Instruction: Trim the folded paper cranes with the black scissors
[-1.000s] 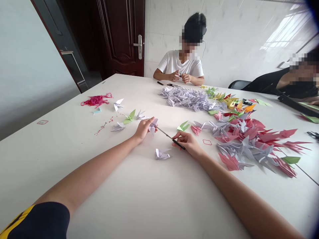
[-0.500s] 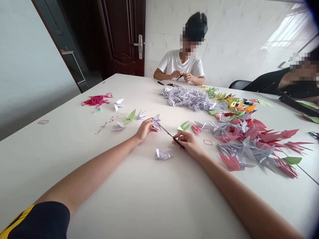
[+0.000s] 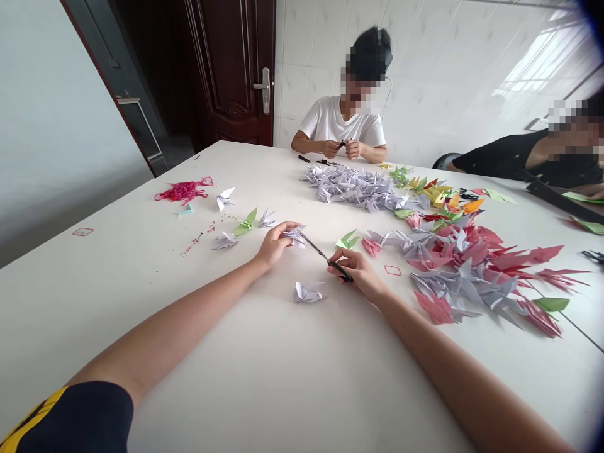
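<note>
Left hand (image 3: 274, 245); right hand (image 3: 356, 272); both pinching

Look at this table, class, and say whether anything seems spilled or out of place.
Tiny red specks, perhaps beads, lie strewn across the white table, beyond the person's left hand and apart from the tangled magenta cord. They look spilled because they are loose and scattered, not gathered in a pile.

The white bench (image 3: 117, 296) carries a long heap of lilac origami cranes (image 3: 352, 187), a wide spread of red and grey paper cranes (image 3: 465, 267), a tangle of magenta cord (image 3: 183, 192), scattered red beads (image 3: 198, 238) and one separate lilac crane (image 3: 307, 292)
</note>
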### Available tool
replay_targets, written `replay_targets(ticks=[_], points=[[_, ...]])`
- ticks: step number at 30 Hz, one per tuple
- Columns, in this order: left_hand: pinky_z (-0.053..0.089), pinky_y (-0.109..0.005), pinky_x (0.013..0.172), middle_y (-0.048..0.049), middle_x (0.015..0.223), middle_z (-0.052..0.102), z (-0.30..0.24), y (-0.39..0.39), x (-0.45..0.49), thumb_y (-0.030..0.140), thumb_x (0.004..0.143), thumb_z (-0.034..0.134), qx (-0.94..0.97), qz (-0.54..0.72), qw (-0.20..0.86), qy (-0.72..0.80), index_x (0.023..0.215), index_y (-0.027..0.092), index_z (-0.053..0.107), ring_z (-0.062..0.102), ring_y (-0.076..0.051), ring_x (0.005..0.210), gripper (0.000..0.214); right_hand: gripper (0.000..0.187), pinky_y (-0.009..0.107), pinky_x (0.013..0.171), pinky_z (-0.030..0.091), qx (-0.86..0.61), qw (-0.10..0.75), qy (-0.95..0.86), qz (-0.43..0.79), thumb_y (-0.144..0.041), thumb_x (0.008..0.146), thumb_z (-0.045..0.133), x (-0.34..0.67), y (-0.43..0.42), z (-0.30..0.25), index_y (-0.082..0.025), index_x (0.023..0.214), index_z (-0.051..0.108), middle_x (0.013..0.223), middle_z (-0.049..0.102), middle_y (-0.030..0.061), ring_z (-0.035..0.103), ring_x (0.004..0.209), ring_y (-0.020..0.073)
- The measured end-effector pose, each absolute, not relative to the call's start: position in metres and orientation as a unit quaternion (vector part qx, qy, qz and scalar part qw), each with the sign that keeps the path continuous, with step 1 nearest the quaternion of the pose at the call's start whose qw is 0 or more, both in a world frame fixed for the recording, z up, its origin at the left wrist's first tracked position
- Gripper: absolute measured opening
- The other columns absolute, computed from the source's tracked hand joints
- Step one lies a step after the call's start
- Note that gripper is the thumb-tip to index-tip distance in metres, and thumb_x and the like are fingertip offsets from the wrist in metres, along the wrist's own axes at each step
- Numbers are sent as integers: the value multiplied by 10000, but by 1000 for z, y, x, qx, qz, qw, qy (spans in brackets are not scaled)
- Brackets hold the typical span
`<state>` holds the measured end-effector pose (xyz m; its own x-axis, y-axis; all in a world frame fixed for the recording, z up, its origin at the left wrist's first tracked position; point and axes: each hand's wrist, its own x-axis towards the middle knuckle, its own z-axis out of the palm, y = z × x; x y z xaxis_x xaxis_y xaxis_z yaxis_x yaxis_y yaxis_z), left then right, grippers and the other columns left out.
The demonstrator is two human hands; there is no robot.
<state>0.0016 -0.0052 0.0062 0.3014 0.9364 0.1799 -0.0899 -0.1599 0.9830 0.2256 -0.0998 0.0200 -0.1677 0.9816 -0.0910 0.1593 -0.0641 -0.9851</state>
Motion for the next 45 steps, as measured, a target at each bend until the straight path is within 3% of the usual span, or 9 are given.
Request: replay_targets(ticks=[7,15,27,39,45], points=[[508,-300,918,-75,1200,702,2,-4,0,101,711,593,631,506,476,346,1089,174,700,656,-204,1078,399,374,261,523,257,-531,374,-575,496,-506,708,787,225,-96,13,-218,844,591,551,587,-38,438,497,110],[528,-287,848,-84,1214,697,3,-5,0,80,692,613,627,501,469,369,1083,163,692,695,-197,1001,407,369,265,543,285,-521,380,-593,483,-517,740,770,225,-97,11,-220,874,596,527,564,-52,446,508,119],[538,-266,766,-74,1106,723,3,-4,1,98,677,645,633,507,448,377,1026,157,698,705,-183,902,359,407,257,528,268,-527,383,-593,473,-518,695,809,221,-99,14,-217,856,587,505,520,-71,421,492,109],[531,-282,794,-69,1073,719,6,-7,2,115,675,641,625,506,455,382,995,158,698,693,-189,915,328,414,272,544,303,-528,380,-606,458,-526,687,817,223,-98,8,-217,862,605,508,482,-79,408,492,110],[516,-288,861,-76,1075,683,5,-6,-2,73,711,579,655,561,338,378,938,174,728,638,-204,1050,290,405,267,544,273,-507,438,-580,463,-492,713,815,224,-99,5,-220,925,601,528,523,-75,405,500,104]])
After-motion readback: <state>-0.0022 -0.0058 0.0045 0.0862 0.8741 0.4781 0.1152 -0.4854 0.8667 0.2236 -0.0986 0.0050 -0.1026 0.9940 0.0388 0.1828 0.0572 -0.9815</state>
